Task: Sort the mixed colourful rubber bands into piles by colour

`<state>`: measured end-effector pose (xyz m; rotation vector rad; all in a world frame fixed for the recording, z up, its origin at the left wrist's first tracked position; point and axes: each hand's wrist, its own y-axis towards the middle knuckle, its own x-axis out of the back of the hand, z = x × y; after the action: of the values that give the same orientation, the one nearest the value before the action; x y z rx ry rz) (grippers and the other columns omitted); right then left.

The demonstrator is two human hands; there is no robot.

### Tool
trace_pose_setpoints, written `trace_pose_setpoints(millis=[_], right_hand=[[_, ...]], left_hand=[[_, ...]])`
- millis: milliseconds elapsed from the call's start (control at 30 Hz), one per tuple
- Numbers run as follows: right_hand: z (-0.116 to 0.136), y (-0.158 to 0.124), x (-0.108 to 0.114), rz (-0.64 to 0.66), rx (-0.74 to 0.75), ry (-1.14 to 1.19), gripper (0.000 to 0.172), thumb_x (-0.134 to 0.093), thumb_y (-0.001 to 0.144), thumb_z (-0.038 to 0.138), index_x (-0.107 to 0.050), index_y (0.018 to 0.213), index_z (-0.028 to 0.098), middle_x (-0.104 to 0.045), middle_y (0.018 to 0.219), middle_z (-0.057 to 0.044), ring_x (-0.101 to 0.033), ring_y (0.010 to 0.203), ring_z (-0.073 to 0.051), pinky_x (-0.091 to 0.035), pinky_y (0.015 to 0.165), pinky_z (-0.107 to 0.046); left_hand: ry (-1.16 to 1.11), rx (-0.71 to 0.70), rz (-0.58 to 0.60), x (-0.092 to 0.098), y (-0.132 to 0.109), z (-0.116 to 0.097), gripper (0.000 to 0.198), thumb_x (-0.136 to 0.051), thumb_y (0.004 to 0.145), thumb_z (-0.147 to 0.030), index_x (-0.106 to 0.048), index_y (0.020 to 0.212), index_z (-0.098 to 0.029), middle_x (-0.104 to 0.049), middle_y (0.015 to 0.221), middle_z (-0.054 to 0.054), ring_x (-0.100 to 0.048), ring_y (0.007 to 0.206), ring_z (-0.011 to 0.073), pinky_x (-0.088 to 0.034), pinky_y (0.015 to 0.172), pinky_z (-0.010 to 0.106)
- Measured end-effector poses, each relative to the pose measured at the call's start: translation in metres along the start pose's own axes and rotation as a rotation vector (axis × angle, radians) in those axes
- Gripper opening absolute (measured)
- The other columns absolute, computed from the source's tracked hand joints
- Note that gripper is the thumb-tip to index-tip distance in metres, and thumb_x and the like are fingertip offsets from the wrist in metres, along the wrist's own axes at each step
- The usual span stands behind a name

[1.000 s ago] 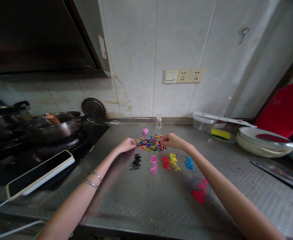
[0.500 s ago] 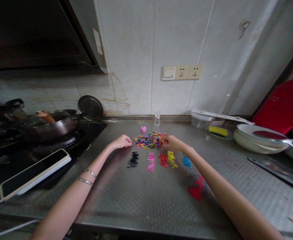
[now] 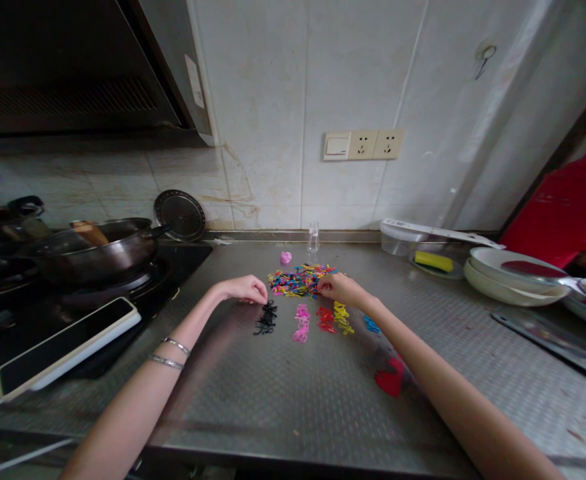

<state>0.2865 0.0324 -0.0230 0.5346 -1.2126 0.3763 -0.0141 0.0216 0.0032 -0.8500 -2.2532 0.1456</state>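
Textured matt metal counter (image 3: 323, 400)

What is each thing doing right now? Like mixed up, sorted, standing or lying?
left hand, fingers curled, tips by the black pile.
right hand, fingers curled at the mixed pile.
mixed pile, colours jumbled, unsorted.
black pile, sorted apart.
pink pile, sorted apart, untouched.
red pile, sorted apart, untouched.
yellow pile, sorted apart.
blue pile, partly hidden by the right arm.
phone, screen dark.
small bottle, upright.
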Motion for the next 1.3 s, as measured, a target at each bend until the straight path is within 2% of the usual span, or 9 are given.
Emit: trace_pose_setpoints(millis=[167,333,533,667,800,933,1067,1167,1300], right_hand=[[-0.001,0.000,-0.001,-0.024,0.010,0.015,0.020,-0.047,0.075,0.022,-0.067,0.079,0.021,-0.066,0.076,-0.001,-0.056,0.066,-0.011,-0.034,0.058,-0.019],[-0.003,0.000,-0.002,-0.037,-0.024,0.032,0.020,-0.046,0.073,0.020,-0.066,0.075,0.019,-0.064,0.070,-0.001,-0.053,0.059,-0.010,-0.031,0.053,-0.018],[-0.010,0.004,0.002,-0.047,-0.022,0.134,0.020,-0.046,0.070,0.019,-0.066,0.073,0.015,-0.063,0.069,-0.002,-0.051,0.062,-0.010,-0.034,0.056,-0.018],[-0.014,0.003,0.013,0.007,0.006,0.220,0.020,-0.046,0.067,0.017,-0.065,0.070,0.013,-0.062,0.067,-0.002,-0.050,0.062,-0.010,-0.035,0.057,-0.018],[-0.017,0.000,0.022,0.163,0.042,0.318,0.019,-0.045,0.064,0.016,-0.064,0.066,0.012,-0.056,0.059,0.002,-0.046,0.056,-0.008,-0.035,0.053,-0.017],[-0.017,-0.001,0.020,0.274,0.085,0.398,0.019,-0.047,0.062,0.016,-0.065,0.065,0.011,-0.057,0.057,0.002,-0.045,0.052,-0.007,-0.036,0.050,-0.017],[-0.019,-0.001,0.016,0.358,0.049,0.441,0.023,-0.047,0.060,0.014,-0.067,0.070,0.012,-0.059,0.058,0.001,-0.047,0.050,-0.008,-0.035,0.045,-0.016],[-0.021,-0.001,0.018,0.335,0.041,0.437,0.024,-0.045,0.061,0.015,-0.067,0.072,0.013,-0.059,0.058,0.001,-0.047,0.049,-0.007,-0.035,0.046,-0.016],[-0.024,0.000,0.024,0.151,0.041,0.373,0.022,-0.046,0.064,0.017,-0.067,0.071,0.012,-0.060,0.062,0.001,-0.049,0.056,-0.008,-0.036,0.053,-0.017]], left_hand=[[-0.090,-0.031,-0.149,0.004,0.004,0.007,0.032,-0.061,0.063,-0.040,-0.063,0.079,-0.012,-0.048,0.054,-0.002,-0.035,0.042,0.0045,-0.020,0.038,0.017],[-0.157,-0.033,-0.327,0.005,0.009,0.014,0.034,-0.056,0.068,-0.043,-0.059,0.079,-0.011,-0.045,0.052,-0.003,-0.029,0.038,0.0028,-0.015,0.036,0.017],[-0.214,-0.036,-0.430,0.004,0.014,0.020,0.033,-0.055,0.068,-0.043,-0.058,0.076,-0.011,-0.044,0.049,-0.004,-0.027,0.035,0.0023,-0.016,0.036,0.017],[-0.230,-0.024,-0.465,0.002,0.016,0.021,0.032,-0.055,0.069,-0.042,-0.057,0.078,-0.012,-0.043,0.048,-0.005,-0.027,0.034,0.0021,-0.016,0.036,0.017],[-0.225,-0.019,-0.497,0.000,0.018,0.020,0.030,-0.054,0.070,-0.040,-0.058,0.079,-0.012,-0.042,0.048,-0.005,-0.028,0.035,0.0024,-0.016,0.035,0.017],[-0.206,-0.037,-0.518,-0.003,0.021,0.019,0.030,-0.054,0.070,-0.039,-0.059,0.081,-0.011,-0.041,0.048,-0.005,-0.029,0.037,0.0030,-0.019,0.036,0.017],[-0.153,-0.116,-0.522,-0.010,0.026,0.011,0.031,-0.053,0.071,-0.039,-0.060,0.080,-0.010,-0.043,0.049,-0.004,-0.034,0.041,0.0041,-0.022,0.040,0.017],[-0.099,-0.187,-0.483,-0.020,0.033,-0.001,0.028,-0.055,0.070,-0.034,-0.060,0.081,-0.008,-0.048,0.051,-0.003,-0.039,0.046,0.0057,-0.026,0.045,0.017],[0.050,-0.268,-0.433,-0.039,0.048,-0.022,0.026,-0.056,0.070,-0.030,-0.062,0.083,-0.008,-0.049,0.051,-0.002,-0.039,0.046,0.0064,-0.026,0.046,0.018]])
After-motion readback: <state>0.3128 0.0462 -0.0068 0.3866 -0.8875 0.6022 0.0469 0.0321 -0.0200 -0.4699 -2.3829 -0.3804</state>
